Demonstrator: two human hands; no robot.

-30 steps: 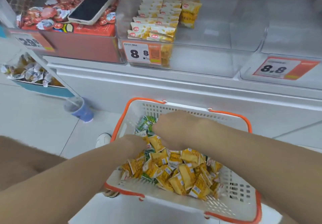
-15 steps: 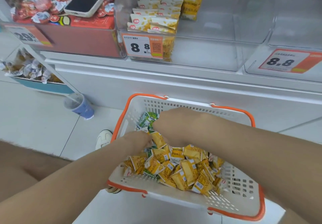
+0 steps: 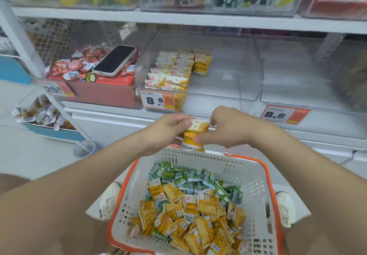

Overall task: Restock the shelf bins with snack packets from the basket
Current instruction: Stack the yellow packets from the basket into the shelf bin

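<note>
Centrally, a single yellow packet (image 3: pixel 195 135) is held upright between both hands, above the far rim of the basket (image 3: pixel 244 173) and just below the front edge of the lower shelf. The left hand (image 3: pixel 170 125) pinches the packet's upper left corner with curled fingers. The right hand (image 3: pixel 228 127) grips its right side, one fingertip pressed on the printed face and the other fingers curled over the top edge. Both forearms reach forward over the basket.

The basket is white lattice with an orange rim. It holds loose yellow packets (image 3: pixel 190 221) heaped at its near end and green packets (image 3: pixel 190 177) toward its far end. A white shoe (image 3: pixel 109 201) shows on the floor at either side of it.

On the lower shelf, a clear bin (image 3: pixel 218 101) holds rows of stacked packets (image 3: pixel 172 70) of the same yellow kind, filling its left part only. An orange price tag (image 3: pixel 157 100) reading 8.8 sits on its front. To its left, a red-fronted bin (image 3: pixel 103 92) is filled with red-wrapped snacks, and a phone (image 3: pixel 115 60) lies face up on top of them. To the right, a second tag (image 3: pixel 283 114), also 8.8, marks a neighbouring clear bin. A cup (image 3: pixel 84 148) stands on the floor at the left, near the shelf upright
</note>
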